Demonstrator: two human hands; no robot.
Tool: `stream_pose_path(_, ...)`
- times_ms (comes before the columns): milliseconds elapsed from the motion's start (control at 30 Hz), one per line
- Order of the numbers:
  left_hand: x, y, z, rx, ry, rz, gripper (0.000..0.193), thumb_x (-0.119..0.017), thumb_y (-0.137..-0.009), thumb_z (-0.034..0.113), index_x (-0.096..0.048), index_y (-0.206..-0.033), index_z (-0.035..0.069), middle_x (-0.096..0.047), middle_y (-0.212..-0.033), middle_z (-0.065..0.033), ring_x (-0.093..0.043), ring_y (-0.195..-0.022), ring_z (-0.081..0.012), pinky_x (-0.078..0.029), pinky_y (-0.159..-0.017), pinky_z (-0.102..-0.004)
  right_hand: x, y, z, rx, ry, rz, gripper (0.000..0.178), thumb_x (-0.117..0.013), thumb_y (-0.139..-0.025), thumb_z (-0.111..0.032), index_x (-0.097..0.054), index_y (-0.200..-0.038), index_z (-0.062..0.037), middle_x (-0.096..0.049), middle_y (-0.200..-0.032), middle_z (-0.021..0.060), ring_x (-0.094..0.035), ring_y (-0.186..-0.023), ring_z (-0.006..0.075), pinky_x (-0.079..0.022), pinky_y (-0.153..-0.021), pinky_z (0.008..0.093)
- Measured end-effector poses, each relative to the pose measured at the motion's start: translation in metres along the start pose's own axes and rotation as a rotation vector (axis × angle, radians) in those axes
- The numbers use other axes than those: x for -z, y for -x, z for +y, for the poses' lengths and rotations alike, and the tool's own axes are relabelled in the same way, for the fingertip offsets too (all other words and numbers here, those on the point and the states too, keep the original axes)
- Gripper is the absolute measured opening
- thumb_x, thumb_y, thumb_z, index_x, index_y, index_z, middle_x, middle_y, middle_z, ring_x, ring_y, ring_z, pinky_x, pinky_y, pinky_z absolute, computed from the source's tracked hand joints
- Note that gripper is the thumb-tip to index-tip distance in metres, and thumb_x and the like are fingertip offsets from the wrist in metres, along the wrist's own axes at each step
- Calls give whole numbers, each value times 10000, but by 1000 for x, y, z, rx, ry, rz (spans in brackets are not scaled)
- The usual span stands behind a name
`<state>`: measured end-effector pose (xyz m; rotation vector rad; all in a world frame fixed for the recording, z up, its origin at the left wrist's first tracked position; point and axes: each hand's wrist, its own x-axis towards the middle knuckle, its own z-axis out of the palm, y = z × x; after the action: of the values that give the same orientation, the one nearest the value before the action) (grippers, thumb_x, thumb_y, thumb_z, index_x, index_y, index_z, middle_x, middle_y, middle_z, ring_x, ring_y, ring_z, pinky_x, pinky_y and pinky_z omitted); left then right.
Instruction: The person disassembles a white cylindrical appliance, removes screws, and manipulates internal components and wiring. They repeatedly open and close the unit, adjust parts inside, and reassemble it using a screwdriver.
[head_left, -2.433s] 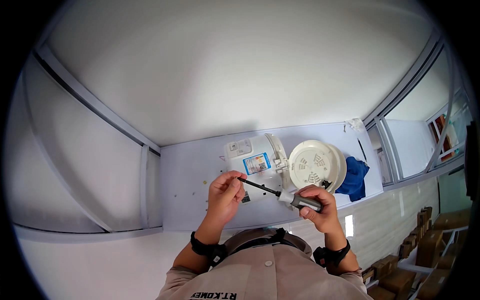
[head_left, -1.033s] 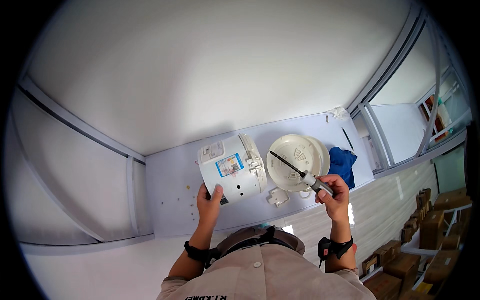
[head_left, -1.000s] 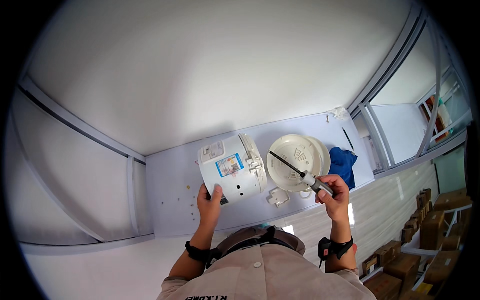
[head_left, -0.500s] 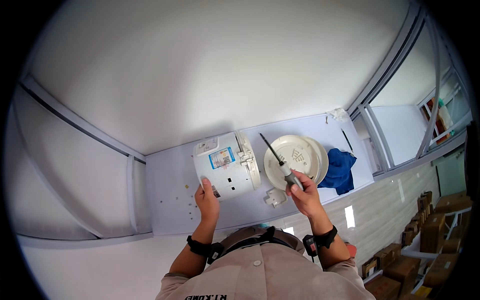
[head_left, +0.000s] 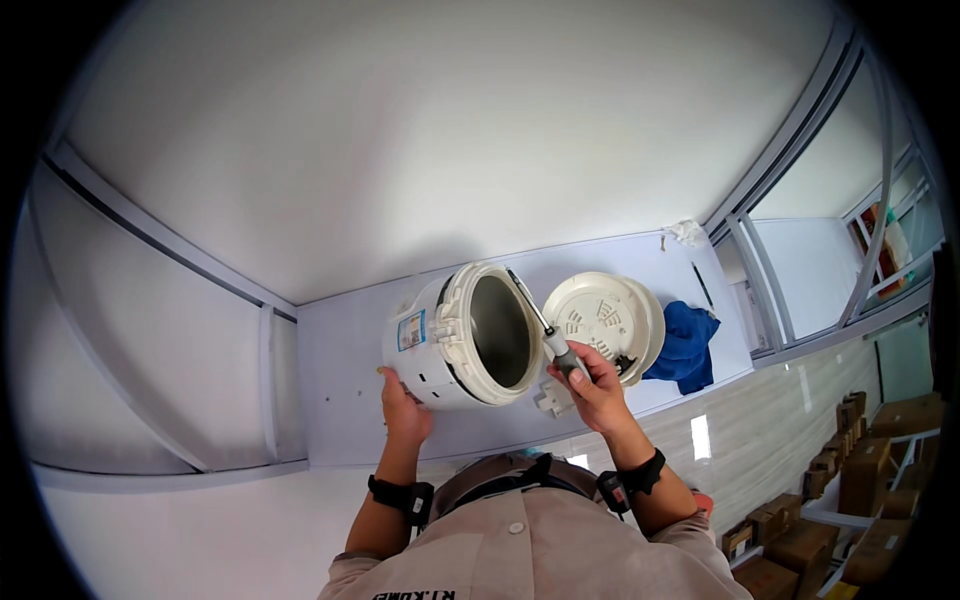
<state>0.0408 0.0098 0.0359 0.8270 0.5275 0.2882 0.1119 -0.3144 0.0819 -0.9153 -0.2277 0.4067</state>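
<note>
Steadies a white pot body (head_left: 452, 352), tilted sideways over the counter (head_left: 335, 435), mouth facing right.
Touches its near left end with the left hand (head_left: 405, 408), finger grip impossible to tell; curls the right hand (head_left: 594, 388), fingers wrapped round a grey-handled screwdriver (head_left: 560, 349) beside the mouth. Farther right: round cream cover (head_left: 590, 300), then blue cloth (head_left: 690, 335).

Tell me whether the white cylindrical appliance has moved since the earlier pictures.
Yes: against the table, the white cylindrical appliance has turned so its open mouth, earlier hidden, now faces right and partly up toward the camera.
</note>
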Motion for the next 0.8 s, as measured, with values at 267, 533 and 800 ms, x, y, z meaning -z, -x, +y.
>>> stream_pose_path(267,19,-11,-12,146,145,-141,780,-234,-1121,665,-410,-1617,89,-517,-1607,-111,-501,-1467,-313,-389,-1246,-479,-11,-9,9,-4,67,-22,511,-711,-1048,-209,-550,-1494,-20,-715,-1285,79,-634,-1229,166,-449,-1105,352)
stream_pose_path(533,18,-12,-17,230,274,-168,750,-248,-1121,658,-417,-1619,123,-519,-1607,-115,-492,-1478,-314,-380,-1265,-486,-19,-15,3,5,187,-107,519,-687,-1062,-225,-530,-1509,-13,-719,-1326,115,-626,-1277,187,-435,-1138,362)
stream_pose_path(800,27,-23,-14,479,-70,-58,634,-356,-1129,602,-545,-1484,112,-685,-1390,-60,-694,-1233,-253,-608,-1014,-443,-36,-17,-14,19,269,-133,502,-702,-1049,-200,-551,-1490,-11,-731,-1306,131,-644,-1265,201,-460,-1122,364)
